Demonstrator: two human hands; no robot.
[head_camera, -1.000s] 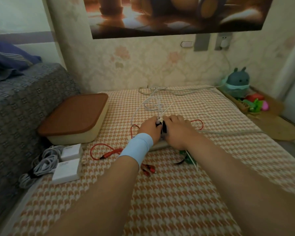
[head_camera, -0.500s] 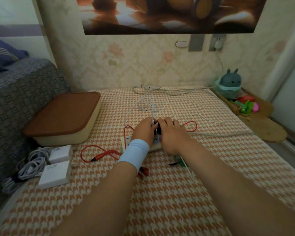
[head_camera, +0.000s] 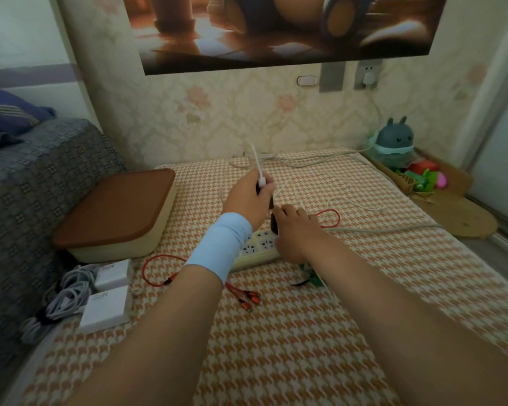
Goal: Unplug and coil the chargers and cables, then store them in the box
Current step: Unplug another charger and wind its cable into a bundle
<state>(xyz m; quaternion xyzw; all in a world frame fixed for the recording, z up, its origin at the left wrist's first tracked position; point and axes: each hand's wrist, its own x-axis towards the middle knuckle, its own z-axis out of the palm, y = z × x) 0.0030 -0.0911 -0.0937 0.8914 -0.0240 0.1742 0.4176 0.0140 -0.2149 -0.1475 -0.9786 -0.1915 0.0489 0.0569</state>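
The left hand (head_camera: 248, 197), with a pale blue wristband (head_camera: 220, 244) on its wrist, is lifted above the power strip (head_camera: 255, 247). Its fingers are curled round a black charger (head_camera: 271, 202). A white cable (head_camera: 257, 159) stands up out of the top of that fist and trails away toward the wall.

Just below and to the right of it, the right hand (head_camera: 296, 232) lies palm-down over the right end of the strip, knuckles bent. Its thumb touches a second black charger (head_camera: 274, 224) that stands upright on the strip. I cannot tell whether the hand pinches that charger or only presses on the strip.

A red cable (head_camera: 332, 218) loops out from beyond the right hand's fingers, and the strip's grey cord (head_camera: 379, 230) runs off to its right. A bit of green (head_camera: 313, 278) lies under the right wrist, too blurred to name.

Under the left forearm, another stretch of red cable (head_camera: 159, 268) curves across the houndstooth cover (head_camera: 276, 347), and a bunch of red connectors (head_camera: 248, 298) lies between the two forearms.

Well to the left of the left hand sits the box (head_camera: 115, 212), cream with its brown lid on. Nearer than the box, two white chargers (head_camera: 109, 291) lie side by side, with coiled grey cables (head_camera: 68, 291) on their left, against the grey sofa (head_camera: 27, 186).

Far to the right of both hands, a grey plush toy (head_camera: 393, 142) sits by the wall.
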